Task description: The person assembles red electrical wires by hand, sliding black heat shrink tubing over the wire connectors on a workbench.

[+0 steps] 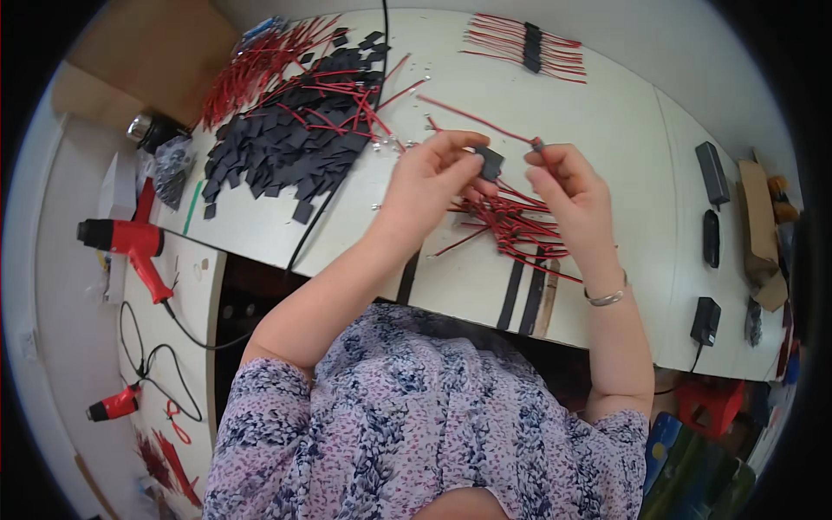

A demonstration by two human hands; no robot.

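In the head view, a thin black square piece [490, 165] is held between the fingertips of the left hand [420, 182], its thumb and fingers pinched narrow on it above the pale counter [624, 299]. A long thin red wire [475, 116] is gripped near one end by the right hand [570, 186], its thumb and forefinger closed narrowly; the far end is pointed up and left, past the left hand. By the wrist below, a silver-coloured bracelet [605, 297] is worn. Beneath and between both hands, a tangled heap of red wires [513, 227] is spread on the counter. To the left, a broad pile of flat black pieces [290, 152] is crossed by loose red wires, with a dense red wire bundle [256, 74] beyond it. At the far edge, a row of red wires is laid parallel across a black strip [532, 48]. At left, a red-and-black heat gun [139, 245] is seen.
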